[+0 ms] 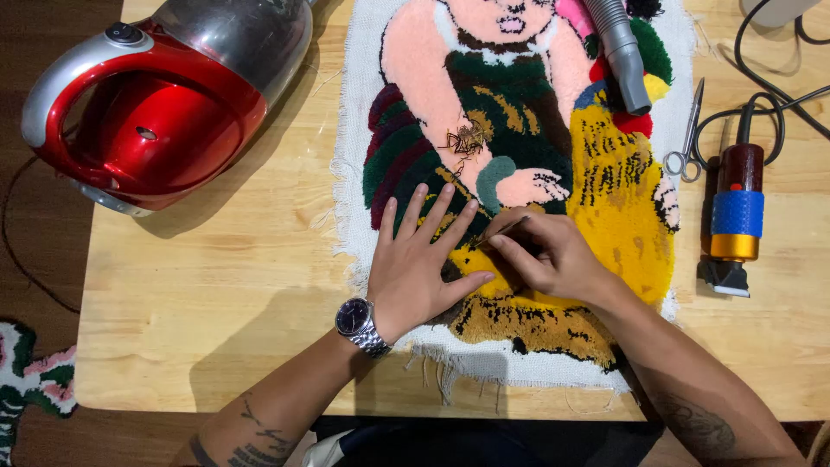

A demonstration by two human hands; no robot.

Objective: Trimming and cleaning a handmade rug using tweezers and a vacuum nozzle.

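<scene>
A tufted rug (519, 164) with a pink figure, green, yellow and brown patches lies flat on a wooden table (225, 285). My left hand (424, 264), a silver watch on its wrist, presses flat on the rug's lower left part, fingers spread. My right hand (549, 255) pinches a thin dark tool (501, 232), like tweezers, with its tip on the pile just beside my left fingers. A small heap of cut brown threads (465, 140) sits on the rug above both hands.
A red and silver vacuum cleaner (164, 95) stands at the table's upper left; its grey hose nozzle (621, 56) rests on the rug's top. Right of the rug lie small scissors (687, 138) and a corded trimmer (735, 216) with cables. Another tufted piece (30, 380) lies on the floor.
</scene>
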